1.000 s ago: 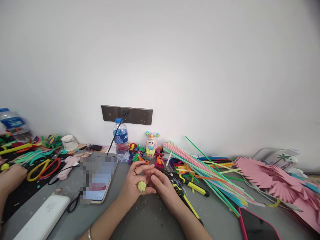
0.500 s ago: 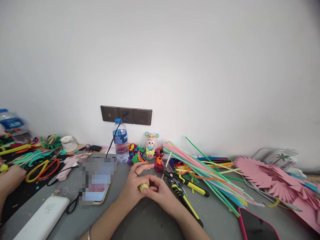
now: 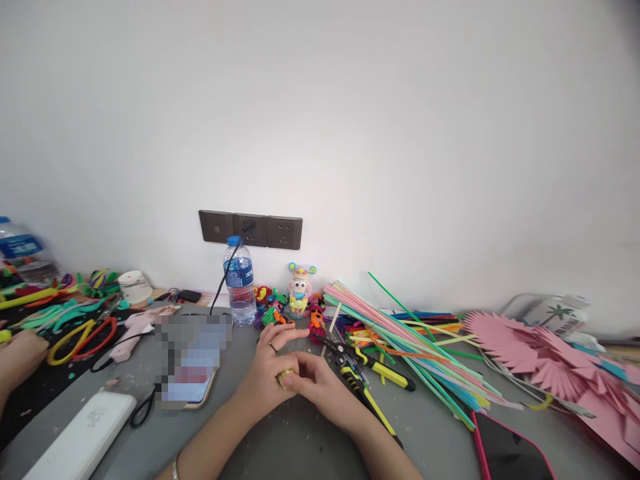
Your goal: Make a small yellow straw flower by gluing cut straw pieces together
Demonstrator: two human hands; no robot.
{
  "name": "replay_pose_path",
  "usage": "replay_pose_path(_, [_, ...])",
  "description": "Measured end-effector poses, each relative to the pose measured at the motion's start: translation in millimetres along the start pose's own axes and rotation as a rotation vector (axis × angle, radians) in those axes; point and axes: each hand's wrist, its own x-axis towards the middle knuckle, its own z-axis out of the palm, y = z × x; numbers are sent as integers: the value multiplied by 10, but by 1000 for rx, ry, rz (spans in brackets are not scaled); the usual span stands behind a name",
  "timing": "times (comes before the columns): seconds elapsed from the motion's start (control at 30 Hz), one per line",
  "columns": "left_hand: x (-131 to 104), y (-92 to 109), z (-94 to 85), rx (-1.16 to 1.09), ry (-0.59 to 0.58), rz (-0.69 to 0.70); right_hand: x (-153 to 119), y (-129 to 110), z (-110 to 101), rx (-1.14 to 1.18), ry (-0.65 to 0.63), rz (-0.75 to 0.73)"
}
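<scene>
My left hand (image 3: 267, 367) and my right hand (image 3: 320, 387) meet low over the grey table. Between them they pinch a small pale-yellow roll (image 3: 284, 377), which looks like coiled pipe cleaner; most of it is hidden by the fingers. The left hand wears a ring, and its upper fingers stretch out to the right. My right thumb presses on the roll. Just right of my hands lie pliers with yellow-and-black handles (image 3: 373, 400). A small figure with big eyes (image 3: 299, 293) stands behind my hands, next to bundles of coloured fuzzy wire (image 3: 273, 310).
Pastel pipe cleaners (image 3: 400, 340) spread to the right, near a pink-edged phone (image 3: 513, 450) and folded pink paper (image 3: 530, 360). On the left are a water bottle (image 3: 240, 287), a lit phone (image 3: 193, 367), a white power bank (image 3: 83, 437), scissors (image 3: 95, 340) and another person's hand (image 3: 23, 360).
Less of the yellow roll shows between my fingers now. My hands stay almost in place, while the whole view has shifted slightly.
</scene>
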Motion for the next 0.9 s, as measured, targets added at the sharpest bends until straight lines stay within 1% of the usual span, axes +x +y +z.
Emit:
replay_pose_path(0.17, [7, 61, -16, -42, -39, -43, 11, 13, 1, -35, 25, 33])
replay_pose_path(0.37, [-13, 104, -36, -69, -68, -62, 21, 51, -15, -142, 17, 37])
replay_pose_path(0.57, [11, 111, -45, -106, -82, -36, 6, 11, 6, -120, 6, -16])
replay_pose_path(0.73, [12, 85, -27, -117, -75, 8, -4, 32, -3, -66, 3, 0])
replay_pose_path(0.9, [7, 88, -31, -132, -86, 35, -12, 44, -7, 6, -41, -6])
